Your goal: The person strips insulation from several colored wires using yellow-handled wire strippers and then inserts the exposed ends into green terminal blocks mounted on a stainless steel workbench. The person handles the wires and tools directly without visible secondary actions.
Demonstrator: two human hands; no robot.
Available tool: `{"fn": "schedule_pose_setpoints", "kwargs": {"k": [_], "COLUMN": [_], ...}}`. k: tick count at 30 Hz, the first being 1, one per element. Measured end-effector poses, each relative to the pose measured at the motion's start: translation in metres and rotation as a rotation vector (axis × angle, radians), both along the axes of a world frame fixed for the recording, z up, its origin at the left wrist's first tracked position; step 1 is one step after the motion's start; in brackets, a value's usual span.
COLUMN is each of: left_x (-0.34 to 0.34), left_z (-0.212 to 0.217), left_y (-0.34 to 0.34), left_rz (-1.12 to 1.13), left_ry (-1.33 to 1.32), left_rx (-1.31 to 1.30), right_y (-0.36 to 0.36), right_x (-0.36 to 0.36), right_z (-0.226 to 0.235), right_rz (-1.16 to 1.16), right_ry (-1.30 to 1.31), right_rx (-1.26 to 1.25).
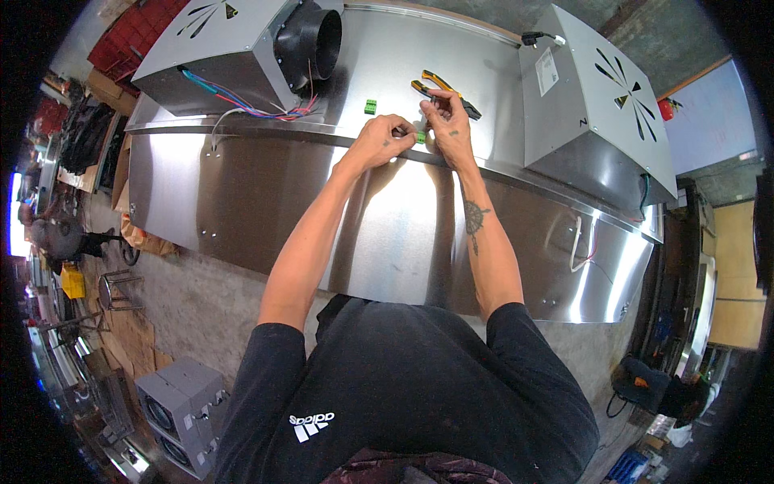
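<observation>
Hands meet at the ridge of the stainless hood, midway along it. Left hand and right hand together pinch a small green connector; I judge it light, rigid plastic, easy to fumble, best held by its side faces with fingertips. A second green connector lies just beyond, pliers near the right hand. Loose coloured wires trail from the left fan box. Open steel lies between the boxes; the ridge edge looks sharp.

A small green connector block sits pinched at the steel panel's ridge.
</observation>
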State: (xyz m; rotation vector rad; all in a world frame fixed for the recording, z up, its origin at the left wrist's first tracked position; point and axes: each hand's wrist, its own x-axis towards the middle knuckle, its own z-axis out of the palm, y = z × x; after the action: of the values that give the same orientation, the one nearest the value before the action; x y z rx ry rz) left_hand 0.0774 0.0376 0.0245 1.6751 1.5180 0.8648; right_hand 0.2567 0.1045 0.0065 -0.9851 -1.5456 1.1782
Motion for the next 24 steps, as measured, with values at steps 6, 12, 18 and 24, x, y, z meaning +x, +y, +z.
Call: {"fn": "schedule_pose_setpoints", "kwargs": {"k": [6, 12, 18, 24], "left_x": [0.003, 0.001, 0.002, 0.002], "left_z": [0.006, 0.008, 0.008, 0.005], "left_y": [-0.002, -0.004, -0.003, -0.001], "left_rz": [0.021, -0.002, 0.018, 0.009], "left_ry": [0.002, 0.006, 0.012, 0.018], "left_rx": [-0.061, -0.007, -0.042, -0.045], "right_y": [-0.004, -0.007, -0.006, -0.002], "right_x": [0.001, 0.002, -0.002, 0.003], "right_z": [0.005, 0.007, 0.008, 0.002], "right_rz": [0.074, 0.049, 0.014, 0.114], "right_ry": [0.110, 0.121, 0.114, 0.264], "right_rx": [-0.067, -0.053, -0.048, -0.113]}}
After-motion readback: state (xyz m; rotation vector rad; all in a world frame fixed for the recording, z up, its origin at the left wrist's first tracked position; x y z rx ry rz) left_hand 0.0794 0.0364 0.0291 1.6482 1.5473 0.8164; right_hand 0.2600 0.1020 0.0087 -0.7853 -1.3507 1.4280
